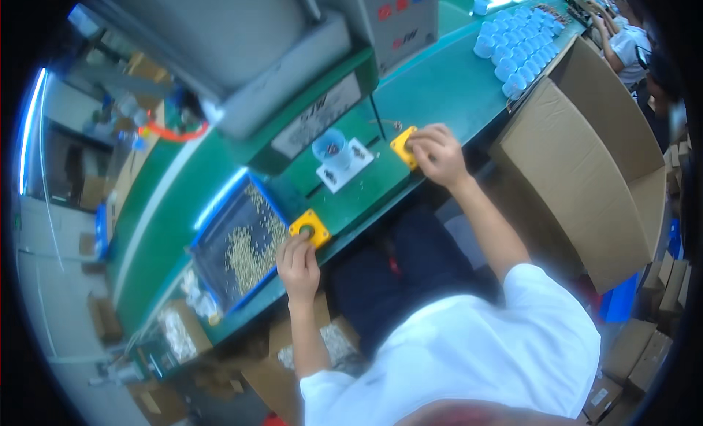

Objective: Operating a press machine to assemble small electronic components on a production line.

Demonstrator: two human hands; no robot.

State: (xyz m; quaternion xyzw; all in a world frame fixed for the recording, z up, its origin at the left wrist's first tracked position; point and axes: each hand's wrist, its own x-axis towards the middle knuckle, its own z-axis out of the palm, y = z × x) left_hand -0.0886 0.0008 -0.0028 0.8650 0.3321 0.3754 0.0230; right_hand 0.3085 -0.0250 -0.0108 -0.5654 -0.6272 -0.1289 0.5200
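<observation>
My left hand [298, 266] rests its fingertips on the round dark button of a yellow push-button box [317, 222]. My right hand [439, 156] reaches over a second yellow push-button box [400, 139], its bent fingers at the button. Neither hand is wrapped round anything. Between the two boxes, a light-blue plastic cup [332, 149] stands on a white fixture plate [354, 172] with small dark parts on it. Something small lies inside the cup. Directly above hangs the green and grey head of a press machine [307, 104].
Left of the machine, a blue-rimmed tray [220, 294] holds many small pale pieces [253, 254]. Several light-blue cups [512, 49] stand in rows at the far right of the green bench [447, 96]. A large open cardboard box [578, 177] is at my right. Another person [628, 49] sits beyond.
</observation>
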